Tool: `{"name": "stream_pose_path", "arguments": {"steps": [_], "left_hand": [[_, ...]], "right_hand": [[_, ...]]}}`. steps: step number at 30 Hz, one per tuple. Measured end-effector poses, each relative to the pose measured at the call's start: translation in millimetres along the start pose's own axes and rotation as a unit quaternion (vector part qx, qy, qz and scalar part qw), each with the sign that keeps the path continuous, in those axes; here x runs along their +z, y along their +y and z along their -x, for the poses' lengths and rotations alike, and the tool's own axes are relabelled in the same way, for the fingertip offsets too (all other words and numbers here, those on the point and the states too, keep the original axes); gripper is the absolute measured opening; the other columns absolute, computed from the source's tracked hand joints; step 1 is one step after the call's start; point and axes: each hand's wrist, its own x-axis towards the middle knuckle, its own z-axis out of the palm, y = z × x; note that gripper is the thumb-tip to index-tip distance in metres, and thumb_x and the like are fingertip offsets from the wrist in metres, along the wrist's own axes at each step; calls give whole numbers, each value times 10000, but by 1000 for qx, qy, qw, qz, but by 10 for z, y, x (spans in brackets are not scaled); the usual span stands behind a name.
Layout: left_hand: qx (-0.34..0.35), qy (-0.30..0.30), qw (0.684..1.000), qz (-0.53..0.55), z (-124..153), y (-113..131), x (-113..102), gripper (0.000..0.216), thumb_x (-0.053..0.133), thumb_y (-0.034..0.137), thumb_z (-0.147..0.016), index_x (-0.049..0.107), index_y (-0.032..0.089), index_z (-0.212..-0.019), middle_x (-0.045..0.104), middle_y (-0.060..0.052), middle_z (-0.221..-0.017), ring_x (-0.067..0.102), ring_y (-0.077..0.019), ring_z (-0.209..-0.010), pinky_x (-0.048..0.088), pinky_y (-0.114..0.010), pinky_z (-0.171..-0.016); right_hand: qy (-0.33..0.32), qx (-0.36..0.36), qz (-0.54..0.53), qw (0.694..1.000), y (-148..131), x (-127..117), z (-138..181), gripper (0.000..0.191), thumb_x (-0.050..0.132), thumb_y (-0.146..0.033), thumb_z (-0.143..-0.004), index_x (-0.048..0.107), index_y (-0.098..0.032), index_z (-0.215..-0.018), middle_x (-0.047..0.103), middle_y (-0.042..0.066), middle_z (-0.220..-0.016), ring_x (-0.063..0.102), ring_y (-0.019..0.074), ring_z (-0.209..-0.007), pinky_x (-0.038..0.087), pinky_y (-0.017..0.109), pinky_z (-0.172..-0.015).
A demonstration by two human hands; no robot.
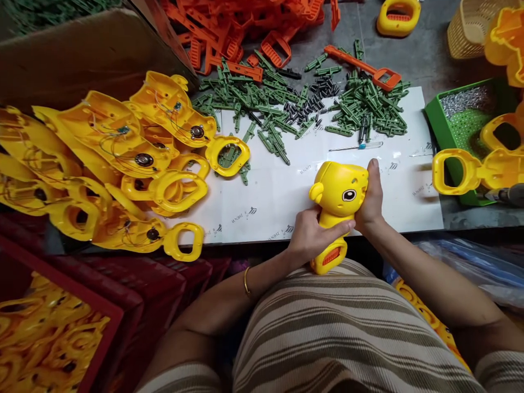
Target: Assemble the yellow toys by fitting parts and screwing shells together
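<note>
A yellow animal-shaped toy (338, 188) with a round eye and a small ear is held upright near the table's front edge. Wrapped round its neck, just above the looped handle, is my left hand (313, 232), closed on it. My right hand (370, 196) presses against the toy's right side with the thumb pointing up; its other fingers are mostly hidden behind the toy. An orange ribbed part (331, 256) shows inside the handle. On the white table covering (262, 202), a thin screwdriver-like tool with a blue band (362, 146) lies beyond the toy.
Open yellow shells (143, 158) with wires and speakers pile up at left. Green parts (262, 103), black pins (313, 98) and orange parts (233, 33) cover the back. At right, a green tray (440, 117) holds screws beside yellow shells (503, 172). Red crates (118, 305) stand lower left.
</note>
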Motion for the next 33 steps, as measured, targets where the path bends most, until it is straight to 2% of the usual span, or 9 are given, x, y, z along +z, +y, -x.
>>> {"name": "stream_pose_path", "arguments": {"steps": [4, 7, 10, 12, 16, 19, 23, 27, 33], "left_hand": [[-10, -10, 997, 76, -81, -10, -82, 525, 870, 470, -661, 727, 113, -1018, 772, -122, -1019, 716, -287, -921, 578, -364, -804], [-4, 34, 982, 186, -171, 45, -225, 563, 822, 543, -707, 713, 111, -1051, 773, -114, -989, 726, -264, -896, 586, -348, -792], [24, 87, 970, 223, -262, 128, -351, 577, 808, 576, -711, 708, 117, -1045, 771, -107, -964, 728, -262, -935, 582, -341, -838], [39, 94, 970, 221, -292, 162, -392, 582, 794, 595, -721, 700, 124, -1051, 766, -108, -978, 722, -265, -971, 577, -334, -849], [72, 46, 985, 152, -217, 99, -375, 603, 693, 661, -793, 669, 133, -1083, 752, -100, -959, 722, -242, -920, 570, -303, -784], [45, 1, 998, 42, -107, -29, -308, 579, 610, 691, -839, 656, 130, -975, 702, -43, -757, 702, -173, -660, 532, -238, -585], [34, 65, 995, -69, -40, -108, -175, 542, 502, 698, -896, 617, 169, -903, 581, 26, -578, 563, -115, -378, 376, -210, -371], [102, 96, 975, -172, -59, -89, -63, 439, 551, 613, -909, 628, 181, -903, 613, 2, -608, 586, -125, -432, 407, -215, -427], [134, 31, 988, -68, -193, -2, -245, 596, 622, 735, -787, 619, 175, -988, 705, -33, -742, 663, -160, -550, 478, -222, -458]], "right_hand": [[-54, 10, -49, 997, 3, -11, -62, 892, -3, -775, -897, 623, -253, -1261, 732, 103, -977, 695, 279, -990, 568, 408, -758], [-118, 16, -59, 991, 65, -67, 30, 814, 249, -843, -864, 631, -223, -1226, 726, 94, -997, 686, 257, -949, 562, 367, -751], [-202, -2, 50, 978, 152, -100, 168, 629, 494, -770, -851, 689, -200, -1031, 727, 72, -956, 663, 232, -884, 529, 339, -767], [-216, -36, 132, 967, 187, -95, 221, 615, 450, -758, -883, 675, -187, -838, 699, 51, -809, 625, 205, -757, 484, 319, -705], [-136, -103, 199, 965, 173, -91, 187, 680, 330, -796, -894, 543, -197, -652, 551, 14, -587, 495, 155, -568, 366, 297, -579], [-108, -130, 181, 969, 143, -117, 117, 664, 315, -798, -897, 520, -208, -670, 550, 14, -609, 509, 162, -591, 370, 298, -588], [-58, -132, 154, 978, 214, -77, 53, 664, 238, -776, -928, 508, -221, -682, 596, 31, -643, 547, 179, -617, 389, 310, -594], [71, -149, 112, 980, 375, 12, -7, 698, 184, -802, -913, 403, -235, -570, 504, 26, -517, 450, 152, -500, 322, 311, -504], [78, -165, 116, 976, 397, -130, 9, 709, 196, -731, -961, 554, -197, -661, 601, 51, -573, 523, 155, -514, 377, 294, -504]]}}
